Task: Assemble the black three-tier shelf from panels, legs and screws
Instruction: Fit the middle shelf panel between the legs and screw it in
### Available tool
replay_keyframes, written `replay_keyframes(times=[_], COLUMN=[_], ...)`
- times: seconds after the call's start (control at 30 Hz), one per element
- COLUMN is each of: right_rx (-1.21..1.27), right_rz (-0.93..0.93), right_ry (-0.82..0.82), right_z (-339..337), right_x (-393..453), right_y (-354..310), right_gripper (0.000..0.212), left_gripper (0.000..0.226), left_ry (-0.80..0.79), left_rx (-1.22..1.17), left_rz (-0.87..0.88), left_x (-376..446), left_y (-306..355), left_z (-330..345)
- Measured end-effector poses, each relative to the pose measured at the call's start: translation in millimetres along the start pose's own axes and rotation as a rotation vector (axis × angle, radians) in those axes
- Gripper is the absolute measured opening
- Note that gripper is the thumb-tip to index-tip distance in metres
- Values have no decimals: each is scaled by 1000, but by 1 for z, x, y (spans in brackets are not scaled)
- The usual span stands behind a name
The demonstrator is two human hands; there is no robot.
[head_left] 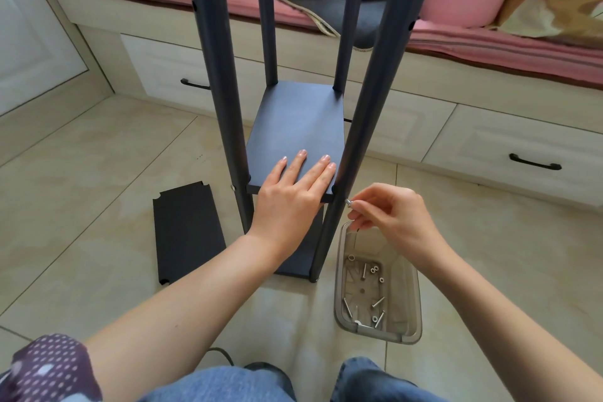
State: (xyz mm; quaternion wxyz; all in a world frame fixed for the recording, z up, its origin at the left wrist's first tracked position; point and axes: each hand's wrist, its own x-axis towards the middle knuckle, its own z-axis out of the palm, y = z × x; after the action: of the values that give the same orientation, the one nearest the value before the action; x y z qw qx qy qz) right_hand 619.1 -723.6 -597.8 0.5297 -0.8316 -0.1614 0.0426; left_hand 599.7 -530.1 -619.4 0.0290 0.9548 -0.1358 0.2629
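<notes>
Nearest, a clear plastic tray of loose bolts and washers sits on the tile floor beside the frame, within easy reach. Just above it the right hand pinches a small silver screw at the front right leg — apparently lining it up with a hole. The left hand lies flat, fingers straight, pressing the matte black middle panel level, probably so the holes stay aligned. A spare notched panel lies to the left; round dark tubes rise beyond.
</notes>
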Motion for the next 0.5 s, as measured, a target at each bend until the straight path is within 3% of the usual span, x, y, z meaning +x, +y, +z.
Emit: replay_keyframes(times=[0.17,0.27,0.4,0.5], right_rx=[-57,-62,-58,-28], right_rz=[-55,-48,-65,-75], right_ry=[26,36,16,-88], right_z=[1,1,0,-2], right_x=[-1,-2,1,7], right_y=[2,2,0,-4], right_gripper=[4,2,37,66], left_gripper=[54,44,11,35], left_ry=[-73,23,273,192], left_rx=[-115,-244,-465,-736], left_rz=[-55,-96,-229,-477], left_x=[2,-5,-25,-30], left_y=[2,6,9,21], left_z=[-4,-16,-26,-33])
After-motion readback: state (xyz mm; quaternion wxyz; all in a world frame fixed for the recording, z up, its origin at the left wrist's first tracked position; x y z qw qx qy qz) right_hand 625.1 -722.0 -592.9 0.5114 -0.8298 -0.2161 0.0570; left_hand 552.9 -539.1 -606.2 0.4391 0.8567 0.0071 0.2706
